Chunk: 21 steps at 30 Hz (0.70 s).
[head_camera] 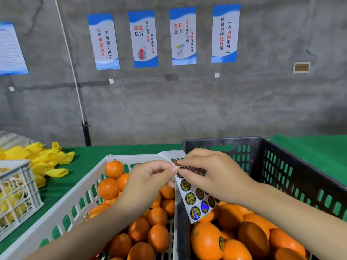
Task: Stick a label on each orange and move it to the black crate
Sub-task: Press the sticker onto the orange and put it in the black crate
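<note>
Paper that looks light and floppy, the label sheet [195, 200] is pinched at its far end by the left hand [150, 180], the right hand [210, 177] nipping one sticker [175, 162] by its rim.

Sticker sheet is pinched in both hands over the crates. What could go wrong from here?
1. The sticker sheet hangs loose below the left hand and right hand, which pinch only its top; a slip could drop it among the oranges in the black crate.
2. Neither hand holds an orange, so a peeled label might curl or stick to a fingertip first.
</note>
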Motion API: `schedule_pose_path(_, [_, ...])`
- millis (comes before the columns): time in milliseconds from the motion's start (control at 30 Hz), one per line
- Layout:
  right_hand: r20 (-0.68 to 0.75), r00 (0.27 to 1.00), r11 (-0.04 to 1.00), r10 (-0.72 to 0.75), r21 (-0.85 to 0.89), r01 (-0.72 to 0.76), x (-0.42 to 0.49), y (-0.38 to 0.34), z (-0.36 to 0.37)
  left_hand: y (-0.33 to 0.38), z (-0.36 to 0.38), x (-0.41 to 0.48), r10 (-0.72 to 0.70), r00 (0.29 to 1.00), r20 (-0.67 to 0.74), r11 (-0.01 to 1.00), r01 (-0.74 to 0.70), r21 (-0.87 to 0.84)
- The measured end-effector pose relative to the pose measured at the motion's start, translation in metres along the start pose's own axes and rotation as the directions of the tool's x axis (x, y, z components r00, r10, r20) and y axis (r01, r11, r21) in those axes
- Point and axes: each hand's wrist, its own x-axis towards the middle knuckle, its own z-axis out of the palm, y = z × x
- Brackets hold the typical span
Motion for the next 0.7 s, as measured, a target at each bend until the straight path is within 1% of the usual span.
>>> schedule_pose_path(100, [0.001, 0.999, 0.999, 0.035, 0.032, -0.035, 0.0011, 0.0012, -0.0001, -0.0035, -0.0007, -0.0042, 0.06, 0.995, 0.083, 0.98, -0.074, 0.184])
schedule_pose_path(200, [0.023, 0.999, 0.998, 0.041, 0.047, -0.042, 0.0011, 0.0013, -0.0024, -0.0043, -0.0011, -0.0063, 0.11, 0.983, 0.144, 0.917, -0.157, 0.367])
schedule_pose_path(333, [0.054, 0.998, 0.999, 0.019, 0.04, -0.021, 0.0003, 0.0, -0.0042, -0.0033, -0.0022, -0.0064, 0.172, 0.968, 0.181, 0.829, -0.241, 0.505])
schedule_pose_path(433, [0.073, 0.997, 0.999, 0.03, 0.018, -0.031, 0.0, -0.0009, -0.0045, -0.0018, -0.0019, -0.0069, 0.227, 0.954, 0.198, 0.791, -0.299, 0.534])
schedule_pose_path(567, [0.063, 0.997, 0.999, 0.051, 0.011, -0.052, 0.0001, 0.0002, -0.0026, -0.0037, 0.0001, -0.0067, 0.21, 0.963, 0.168, 0.778, -0.269, 0.568])
schedule_pose_path(633, [-0.024, 0.997, 0.997, 0.077, 0.022, -0.076, 0.0006, 0.0016, -0.0005, -0.0042, 0.0018, -0.0062, 0.228, 0.968, 0.109, 0.789, -0.249, 0.562])
schedule_pose_path(700, [-0.178, 0.976, 0.992, 0.126, 0.049, -0.119, 0.0027, 0.0049, -0.0004, -0.0057, 0.0023, -0.0043, 0.207, 0.978, 0.04, 0.849, -0.2, 0.489])
